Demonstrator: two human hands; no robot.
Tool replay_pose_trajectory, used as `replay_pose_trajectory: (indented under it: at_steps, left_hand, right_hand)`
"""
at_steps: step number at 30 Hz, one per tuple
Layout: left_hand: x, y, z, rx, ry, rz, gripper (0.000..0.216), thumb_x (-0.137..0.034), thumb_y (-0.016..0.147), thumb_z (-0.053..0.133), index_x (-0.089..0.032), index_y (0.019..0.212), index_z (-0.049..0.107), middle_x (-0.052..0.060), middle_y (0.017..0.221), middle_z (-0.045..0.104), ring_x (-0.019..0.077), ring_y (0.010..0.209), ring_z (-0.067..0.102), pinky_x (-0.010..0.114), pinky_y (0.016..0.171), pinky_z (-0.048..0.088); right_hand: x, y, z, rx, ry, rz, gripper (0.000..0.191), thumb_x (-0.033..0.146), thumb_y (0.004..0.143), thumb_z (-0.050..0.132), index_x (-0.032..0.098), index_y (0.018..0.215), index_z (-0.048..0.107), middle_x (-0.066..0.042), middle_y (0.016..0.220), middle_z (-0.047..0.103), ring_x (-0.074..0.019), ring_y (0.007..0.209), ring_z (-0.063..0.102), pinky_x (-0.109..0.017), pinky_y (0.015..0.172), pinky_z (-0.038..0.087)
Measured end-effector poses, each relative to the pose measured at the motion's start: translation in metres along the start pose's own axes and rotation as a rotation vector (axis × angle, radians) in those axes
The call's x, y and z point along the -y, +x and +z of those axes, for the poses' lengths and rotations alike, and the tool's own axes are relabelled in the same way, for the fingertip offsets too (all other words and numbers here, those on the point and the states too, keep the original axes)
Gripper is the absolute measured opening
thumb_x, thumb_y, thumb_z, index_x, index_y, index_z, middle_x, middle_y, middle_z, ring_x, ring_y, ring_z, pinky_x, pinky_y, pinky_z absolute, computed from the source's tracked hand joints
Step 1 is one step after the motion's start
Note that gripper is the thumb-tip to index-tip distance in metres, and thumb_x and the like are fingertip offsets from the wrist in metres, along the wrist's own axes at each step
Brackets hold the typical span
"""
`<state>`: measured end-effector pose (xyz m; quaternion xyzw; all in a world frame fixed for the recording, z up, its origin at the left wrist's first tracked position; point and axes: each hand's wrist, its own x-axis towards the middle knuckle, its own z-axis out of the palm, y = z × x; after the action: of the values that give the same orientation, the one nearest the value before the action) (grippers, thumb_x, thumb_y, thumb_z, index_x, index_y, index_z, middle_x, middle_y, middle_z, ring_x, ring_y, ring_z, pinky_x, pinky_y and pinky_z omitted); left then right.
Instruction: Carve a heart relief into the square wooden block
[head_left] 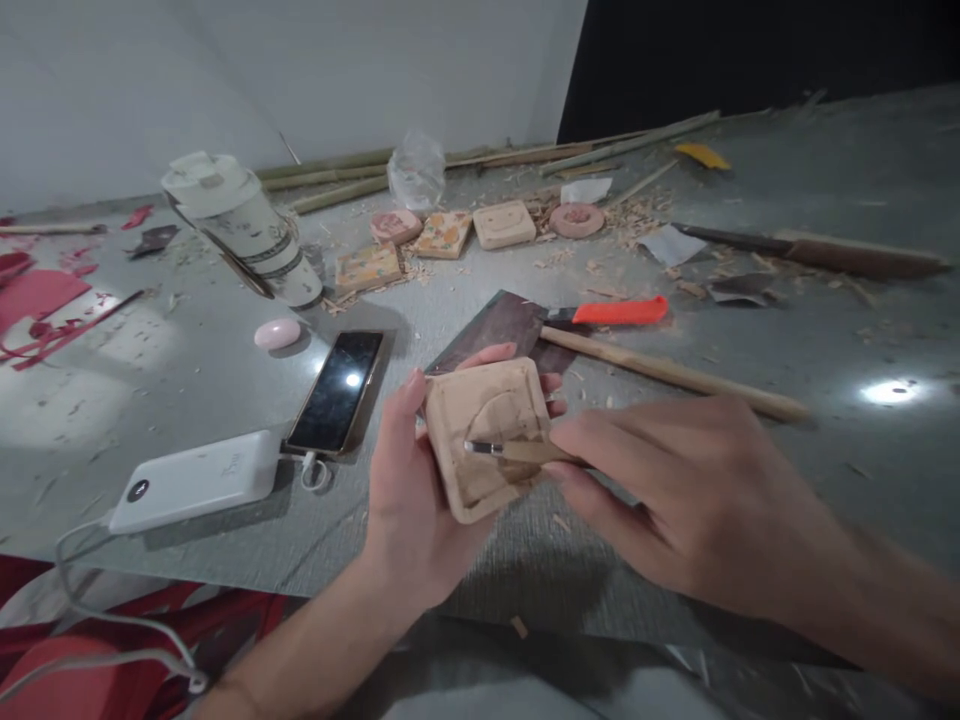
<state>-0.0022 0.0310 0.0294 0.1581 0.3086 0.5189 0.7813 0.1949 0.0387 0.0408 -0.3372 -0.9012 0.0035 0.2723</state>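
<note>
My left hand [409, 490] cradles a square wooden block [457, 400] with rounded corners, a raised rim and a curved line cut into its face. The block is tilted toward me above the table's front part. Between the fingertips of my right hand [690, 490] is a wood carving chisel [517, 452] with a short metal tip. The tip lies over the middle of the block's face; I cannot tell whether it cuts in. Just beyond the block are a dark sheet of sandpaper [487, 330], a knife with an orange handle [621, 312] and a wooden stick [675, 374].
On the left stand a paper cup [240, 220], a phone [337, 390] and a white power bank [199, 480] with a cable. Several carved pieces, including a wooden square [504, 225], lie at the back among shavings. A long brown-handled tool [847, 255] rests at right.
</note>
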Motion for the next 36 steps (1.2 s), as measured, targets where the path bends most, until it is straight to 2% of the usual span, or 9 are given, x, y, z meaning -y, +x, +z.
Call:
replay_pose_trajectory:
  at_steps: [4, 7, 11, 17, 22, 30, 36]
  left_hand:
    - [0.0, 0.001, -0.001, -0.007, 0.02, 0.014, 0.061, -0.066, 0.11, 0.044, -0.02, 0.131, 0.077, 0.013, 0.119, 0.084, 0.0362, 0.116, 0.08, 0.046, 0.098, 0.065]
    - [0.002, 0.004, -0.004, 0.029, 0.013, -0.02, 0.067, -0.069, 0.113, 0.033, -0.023, 0.128, 0.078, 0.013, 0.12, 0.084, 0.0323, 0.11, 0.081, 0.041, 0.089, 0.065]
    - [0.005, 0.005, -0.006, 0.061, -0.001, -0.047, 0.071, -0.073, 0.113, 0.03, -0.022, 0.126, 0.077, 0.014, 0.119, 0.084, 0.0299, 0.107, 0.08, 0.036, 0.083, 0.063]
    - [0.007, 0.002, -0.003, 0.107, 0.002, -0.061, 0.072, -0.073, 0.114, 0.028, -0.021, 0.124, 0.076, 0.014, 0.115, 0.084, 0.0313, 0.112, 0.08, 0.041, 0.094, 0.063]
    - [0.007, 0.002, -0.003, 0.15, -0.023, -0.071, 0.08, -0.067, 0.116, 0.012, -0.021, 0.117, 0.077, 0.011, 0.098, 0.083, 0.029, 0.104, 0.082, 0.045, 0.099, 0.064]
    - [0.006, 0.0, -0.004, 0.104, 0.015, -0.104, 0.077, -0.067, 0.116, 0.017, -0.021, 0.119, 0.08, 0.009, 0.097, 0.082, 0.0253, 0.094, 0.082, 0.037, 0.088, 0.068]
    - [0.007, 0.001, -0.003, 0.101, 0.004, -0.063, 0.08, -0.066, 0.116, 0.013, -0.021, 0.114, 0.08, 0.01, 0.093, 0.081, 0.026, 0.094, 0.082, 0.04, 0.09, 0.067]
  right_hand:
    - [0.0, -0.001, 0.0, -0.005, -0.037, -0.021, 0.031, 0.024, 0.112, 0.052, 0.021, 0.085, 0.068, 0.003, 0.064, 0.059, -0.0129, 0.054, 0.047, -0.034, 0.054, 0.03]
    - [-0.002, -0.001, -0.001, -0.004, -0.042, -0.05, 0.032, 0.023, 0.114, 0.052, 0.018, 0.088, 0.069, 0.003, 0.067, 0.062, -0.0136, 0.056, 0.051, -0.035, 0.055, 0.031]
    - [-0.004, -0.001, 0.0, 0.003, -0.034, -0.072, 0.03, 0.024, 0.113, 0.056, 0.018, 0.088, 0.069, 0.003, 0.068, 0.064, -0.014, 0.055, 0.052, -0.035, 0.054, 0.03]
    - [-0.005, -0.003, -0.001, 0.039, -0.03, -0.074, 0.034, 0.021, 0.114, 0.054, 0.019, 0.081, 0.065, 0.003, 0.065, 0.059, -0.0141, 0.057, 0.049, -0.035, 0.055, 0.03]
    - [-0.004, -0.001, -0.001, 0.022, -0.035, -0.12, 0.038, 0.02, 0.114, 0.054, 0.019, 0.077, 0.061, 0.004, 0.063, 0.056, -0.0132, 0.055, 0.046, -0.035, 0.054, 0.029]
    - [-0.01, 0.001, 0.0, 0.045, -0.082, -0.175, 0.028, 0.015, 0.107, 0.06, 0.019, 0.08, 0.061, 0.004, 0.065, 0.054, -0.0144, 0.054, 0.043, -0.037, 0.053, 0.027]
    - [-0.004, -0.001, 0.006, 0.049, 0.02, -0.097, 0.034, 0.022, 0.115, 0.052, 0.021, 0.082, 0.057, 0.007, 0.064, 0.055, -0.0116, 0.053, 0.048, -0.034, 0.053, 0.031]
